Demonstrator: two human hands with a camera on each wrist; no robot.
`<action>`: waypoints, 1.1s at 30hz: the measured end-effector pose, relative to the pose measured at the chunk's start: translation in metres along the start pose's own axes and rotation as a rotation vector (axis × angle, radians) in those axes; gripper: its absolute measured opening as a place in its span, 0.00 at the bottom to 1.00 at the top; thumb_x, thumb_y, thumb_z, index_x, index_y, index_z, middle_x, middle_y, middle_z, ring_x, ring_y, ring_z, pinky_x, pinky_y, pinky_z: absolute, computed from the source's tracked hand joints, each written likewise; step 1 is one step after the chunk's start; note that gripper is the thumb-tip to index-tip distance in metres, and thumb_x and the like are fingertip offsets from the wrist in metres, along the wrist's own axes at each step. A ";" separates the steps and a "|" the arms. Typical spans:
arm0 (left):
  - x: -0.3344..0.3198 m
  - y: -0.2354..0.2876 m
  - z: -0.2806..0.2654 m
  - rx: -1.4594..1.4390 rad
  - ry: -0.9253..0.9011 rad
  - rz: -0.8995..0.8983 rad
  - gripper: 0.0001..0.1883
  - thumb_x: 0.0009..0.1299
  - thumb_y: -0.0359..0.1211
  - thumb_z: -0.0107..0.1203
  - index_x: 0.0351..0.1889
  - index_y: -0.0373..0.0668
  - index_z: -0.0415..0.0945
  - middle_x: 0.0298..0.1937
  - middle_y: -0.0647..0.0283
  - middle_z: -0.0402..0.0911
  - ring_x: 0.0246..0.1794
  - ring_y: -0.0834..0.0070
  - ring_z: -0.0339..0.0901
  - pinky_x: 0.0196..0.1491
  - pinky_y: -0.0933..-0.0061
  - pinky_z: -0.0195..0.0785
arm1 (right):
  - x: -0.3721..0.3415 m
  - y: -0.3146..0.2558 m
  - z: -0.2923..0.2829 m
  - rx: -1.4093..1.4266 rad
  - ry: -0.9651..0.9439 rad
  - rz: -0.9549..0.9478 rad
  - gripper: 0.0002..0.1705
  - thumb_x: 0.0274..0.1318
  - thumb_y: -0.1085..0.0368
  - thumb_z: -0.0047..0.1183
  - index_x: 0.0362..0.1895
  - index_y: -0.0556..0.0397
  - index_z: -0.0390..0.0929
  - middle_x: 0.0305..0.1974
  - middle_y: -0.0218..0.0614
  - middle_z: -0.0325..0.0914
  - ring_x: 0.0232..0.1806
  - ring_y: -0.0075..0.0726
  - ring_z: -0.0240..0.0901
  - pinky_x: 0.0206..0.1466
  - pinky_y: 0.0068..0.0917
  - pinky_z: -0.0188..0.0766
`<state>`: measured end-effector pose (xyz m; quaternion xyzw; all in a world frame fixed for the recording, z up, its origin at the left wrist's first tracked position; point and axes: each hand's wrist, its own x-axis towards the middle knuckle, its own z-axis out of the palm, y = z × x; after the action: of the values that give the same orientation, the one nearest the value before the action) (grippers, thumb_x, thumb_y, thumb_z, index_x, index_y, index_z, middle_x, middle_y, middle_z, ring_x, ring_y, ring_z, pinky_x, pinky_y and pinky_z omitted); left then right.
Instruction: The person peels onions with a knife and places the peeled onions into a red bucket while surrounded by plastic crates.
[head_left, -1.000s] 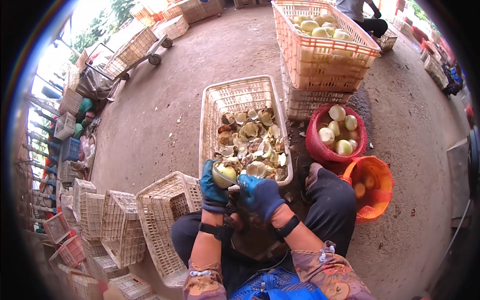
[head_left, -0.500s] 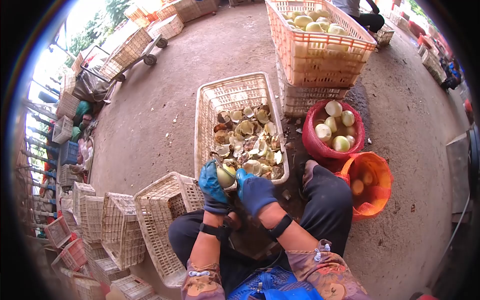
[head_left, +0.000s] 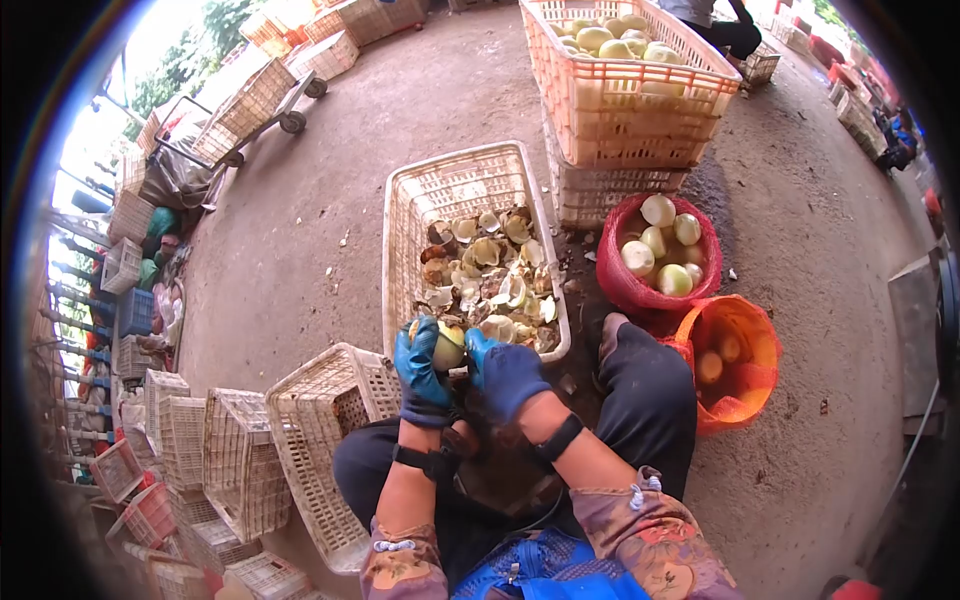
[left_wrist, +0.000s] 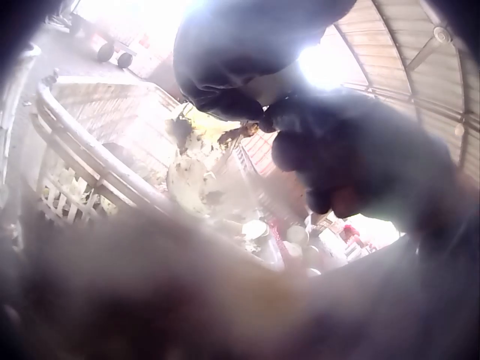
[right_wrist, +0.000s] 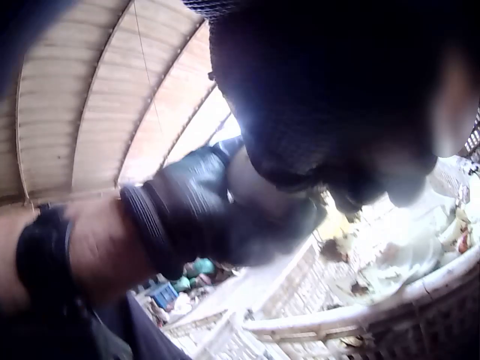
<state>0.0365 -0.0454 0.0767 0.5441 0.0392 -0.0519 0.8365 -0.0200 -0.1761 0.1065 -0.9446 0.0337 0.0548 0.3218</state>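
Note:
In the head view, my gloved left hand (head_left: 421, 370) grips a pale green onion (head_left: 449, 346), its fingers wrapped about the left side. Close by on the right, my gloved right hand (head_left: 510, 376) has curled fingers beside the onion; the thin knife seen in it a second ago is hidden now. Both hands are over the near end of a white crate (head_left: 398, 215) that holds cut onion peels (head_left: 487, 252). The right wrist view shows the left hand (right_wrist: 217, 210) around the onion, with the right hand dark in front.
Right of the crate stand a red mesh-lined tub (head_left: 628, 282) of peeled onions and an orange bag (head_left: 763, 365). Behind them, an orange crate (head_left: 630, 125) of onions tops a stack. At left are a tilted crate (head_left: 325, 440) and several more. A person (head_left: 735, 35) sits far back.
The onion has turned in the left hand, and the knife blade seen against it earlier has gone out of sight. Both hands stay near the crate's edge. The head view has shifted slightly.

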 end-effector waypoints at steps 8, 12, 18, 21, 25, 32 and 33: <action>-0.005 0.008 0.006 0.032 -0.085 -0.089 0.18 0.66 0.35 0.61 0.51 0.41 0.69 0.40 0.64 0.77 0.38 0.75 0.78 0.43 0.75 0.75 | 0.022 0.034 0.050 0.022 0.270 -0.111 0.14 0.54 0.56 0.53 0.44 0.44 0.71 0.34 0.40 0.79 0.34 0.53 0.79 0.32 0.45 0.73; -0.003 0.010 0.001 0.091 -0.125 -0.061 0.20 0.62 0.33 0.62 0.50 0.42 0.68 0.41 0.60 0.77 0.36 0.68 0.81 0.34 0.68 0.79 | 0.015 0.025 0.028 -0.027 0.157 -0.122 0.17 0.54 0.57 0.52 0.48 0.44 0.71 0.34 0.39 0.80 0.36 0.51 0.79 0.34 0.44 0.73; -0.006 0.008 0.007 0.184 -0.078 -0.105 0.18 0.61 0.34 0.62 0.46 0.42 0.68 0.40 0.59 0.78 0.33 0.68 0.81 0.28 0.69 0.78 | 0.025 0.033 0.036 -0.029 0.123 -0.035 0.18 0.56 0.60 0.49 0.51 0.44 0.72 0.36 0.43 0.81 0.40 0.52 0.80 0.41 0.44 0.75; 0.002 0.000 0.002 0.383 -0.093 0.077 0.22 0.59 0.33 0.62 0.49 0.40 0.68 0.40 0.61 0.77 0.37 0.70 0.79 0.37 0.70 0.78 | 0.025 0.027 0.036 0.093 0.006 0.083 0.17 0.57 0.59 0.48 0.51 0.44 0.72 0.41 0.44 0.82 0.40 0.54 0.80 0.41 0.46 0.75; -0.004 0.011 0.005 0.190 -0.113 0.042 0.23 0.58 0.32 0.61 0.50 0.39 0.69 0.42 0.61 0.75 0.40 0.71 0.77 0.47 0.69 0.75 | 0.016 0.016 0.028 0.127 0.044 0.070 0.15 0.57 0.60 0.48 0.49 0.46 0.71 0.41 0.46 0.82 0.41 0.53 0.80 0.40 0.47 0.75; 0.003 -0.003 -0.002 0.015 -0.075 -0.139 0.19 0.60 0.32 0.59 0.49 0.42 0.70 0.41 0.60 0.77 0.39 0.66 0.79 0.40 0.63 0.79 | 0.025 0.018 0.034 -0.034 0.100 0.160 0.14 0.54 0.60 0.52 0.45 0.46 0.69 0.36 0.46 0.82 0.43 0.48 0.81 0.37 0.45 0.75; 0.003 -0.003 -0.002 -0.048 -0.094 -0.180 0.18 0.61 0.33 0.59 0.49 0.42 0.70 0.41 0.59 0.78 0.39 0.65 0.80 0.38 0.61 0.79 | 0.026 0.015 0.030 0.043 0.087 0.209 0.15 0.53 0.58 0.53 0.44 0.48 0.71 0.36 0.49 0.82 0.43 0.52 0.80 0.39 0.46 0.75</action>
<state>0.0390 -0.0445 0.0729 0.5152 0.0497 -0.1515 0.8421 0.0014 -0.1707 0.0706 -0.9304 0.1469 0.0461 0.3327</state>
